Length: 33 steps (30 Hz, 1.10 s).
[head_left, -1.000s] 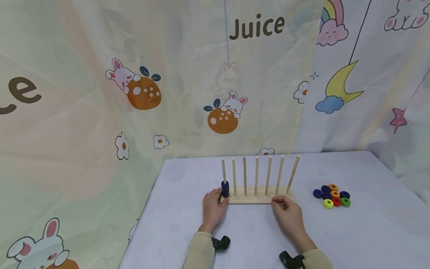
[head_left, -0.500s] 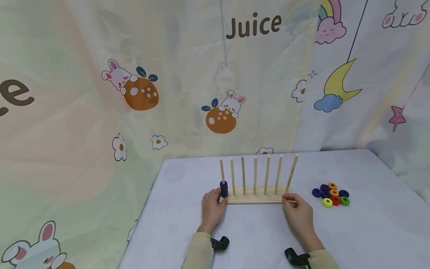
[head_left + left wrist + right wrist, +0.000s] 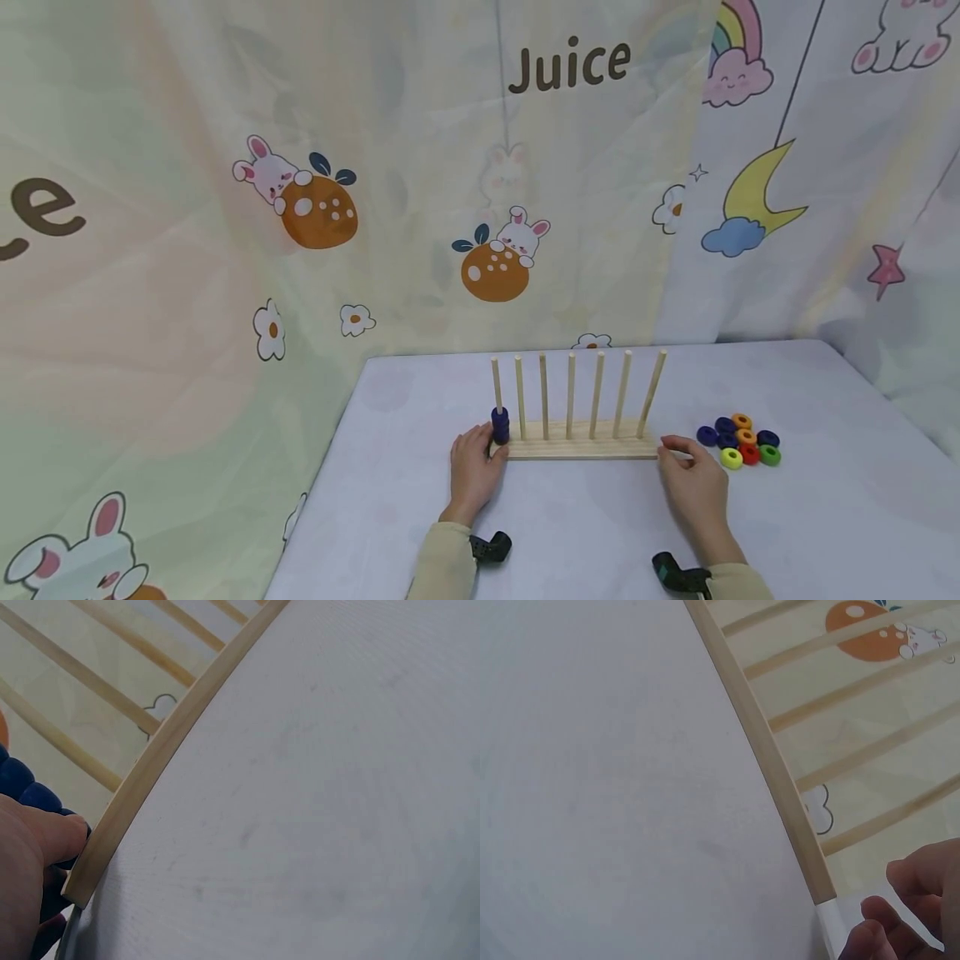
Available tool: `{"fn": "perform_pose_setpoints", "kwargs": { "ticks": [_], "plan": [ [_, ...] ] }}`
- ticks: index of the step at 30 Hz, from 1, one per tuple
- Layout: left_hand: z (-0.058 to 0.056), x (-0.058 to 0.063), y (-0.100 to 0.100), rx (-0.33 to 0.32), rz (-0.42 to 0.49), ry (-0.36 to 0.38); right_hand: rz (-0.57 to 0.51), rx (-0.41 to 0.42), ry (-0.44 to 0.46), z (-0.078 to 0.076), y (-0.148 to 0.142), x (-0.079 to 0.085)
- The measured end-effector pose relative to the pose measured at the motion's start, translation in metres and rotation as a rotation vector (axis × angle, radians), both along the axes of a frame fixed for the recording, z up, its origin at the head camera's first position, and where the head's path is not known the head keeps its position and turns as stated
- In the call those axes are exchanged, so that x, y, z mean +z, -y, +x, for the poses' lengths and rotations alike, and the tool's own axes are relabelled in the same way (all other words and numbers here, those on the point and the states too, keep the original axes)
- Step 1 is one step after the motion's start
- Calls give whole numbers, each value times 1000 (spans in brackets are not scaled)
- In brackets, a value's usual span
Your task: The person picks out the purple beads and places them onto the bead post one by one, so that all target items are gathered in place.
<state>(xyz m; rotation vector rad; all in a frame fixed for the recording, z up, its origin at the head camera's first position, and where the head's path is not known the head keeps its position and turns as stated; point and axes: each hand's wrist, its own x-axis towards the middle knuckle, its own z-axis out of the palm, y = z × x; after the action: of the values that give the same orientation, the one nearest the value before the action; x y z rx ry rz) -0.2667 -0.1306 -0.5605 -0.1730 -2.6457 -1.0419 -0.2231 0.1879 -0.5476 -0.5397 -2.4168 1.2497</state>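
Note:
A wooden peg rack (image 3: 582,451), a flat base with several upright pegs, stands on the white-covered table. Dark blue ring beads (image 3: 500,426) are stacked low on its leftmost peg; the other pegs are bare. My left hand (image 3: 476,471) grips the rack's left end, and the left wrist view shows the thumb (image 3: 66,834) beside the blue beads with other fingers mostly hidden. Just off the right end is my right hand (image 3: 697,492), its fingers loosely bent. In the right wrist view nothing lies between thumb and fingers (image 3: 866,941).
To the right of the rack lies a cluster of loose ring beads: dark blue ones (image 3: 707,436), orange ones (image 3: 742,422), a yellow one (image 3: 731,458), a red one (image 3: 749,453) and a green one (image 3: 769,455). A printed curtain (image 3: 420,167) hangs behind the table (image 3: 570,533).
My right hand has slid rightwards along the rack's front edge, from near the right-hand pegs to just past its right end. The left hand, rack and beads have stayed put.

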Motion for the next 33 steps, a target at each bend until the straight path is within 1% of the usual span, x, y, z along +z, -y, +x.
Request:
{"fn": "perform_pose_setpoints", "kwargs": {
  "ticks": [6, 12, 16, 24, 30, 33],
  "plan": [
    [1, 1, 0, -2, 1, -2, 15, -37, 6, 1, -7, 0],
    [0, 1, 0, -6, 5, 15, 31, -84, -17, -2, -16, -4],
    [0, 1, 0, -7, 10, 11, 37, -98, -29, -4, -22, -6],
    [0, -1, 0, -3, 4, 11, 28, -145, -44, -4, -32, -8],
    [0, 0, 0, -3, 10, 21, 2, -166, -46, -8, -37, -9],
    [0, 0, 0, -5, 7, 20, -7, -182, -72, -10, -39, -9]
  ]
}}
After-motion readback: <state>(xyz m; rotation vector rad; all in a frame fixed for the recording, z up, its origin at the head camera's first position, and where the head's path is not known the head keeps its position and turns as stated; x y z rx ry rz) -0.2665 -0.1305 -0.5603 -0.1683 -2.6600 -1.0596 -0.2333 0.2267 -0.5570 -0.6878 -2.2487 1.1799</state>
